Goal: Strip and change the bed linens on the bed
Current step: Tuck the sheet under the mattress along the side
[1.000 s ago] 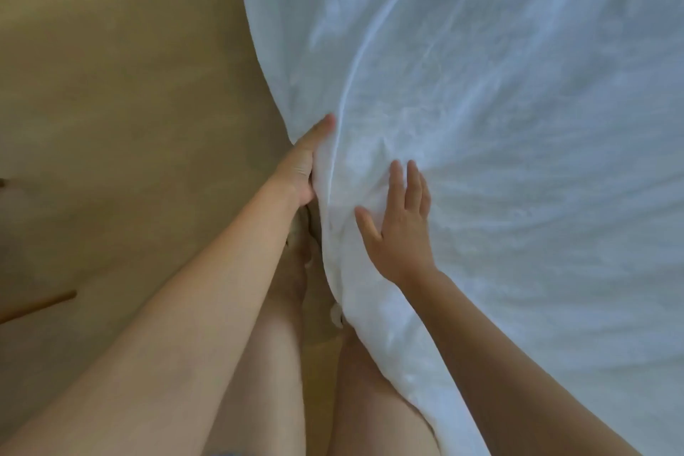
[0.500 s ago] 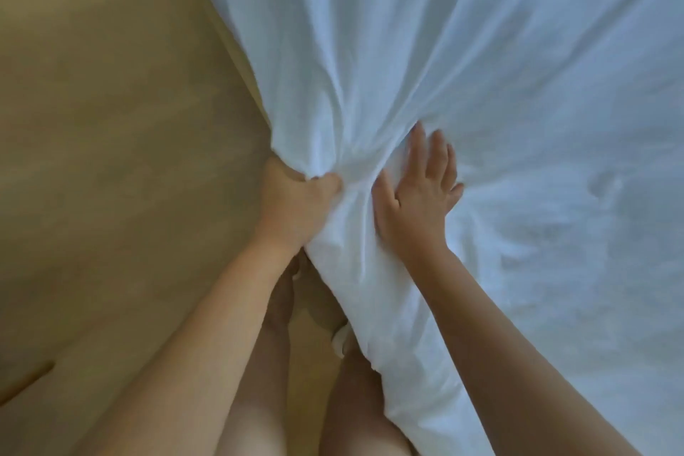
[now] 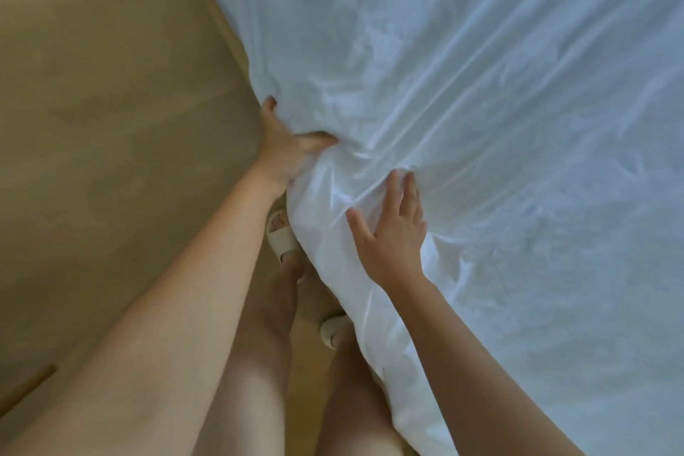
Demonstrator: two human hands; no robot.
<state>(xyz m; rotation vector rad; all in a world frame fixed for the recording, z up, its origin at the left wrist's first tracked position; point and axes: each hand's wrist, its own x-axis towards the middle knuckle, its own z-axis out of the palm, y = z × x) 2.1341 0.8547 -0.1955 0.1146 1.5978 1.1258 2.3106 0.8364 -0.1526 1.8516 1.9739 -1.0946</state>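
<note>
Left hand grips the white sheet at the bed's edge, thumb dug into a bunch of folds. Right hand lies flat on the sheet just beside it, fingers spread and relaxed. The sheet covers the bed, wrinkles fanning from the grip. Slippers stand on the floor below.
</note>
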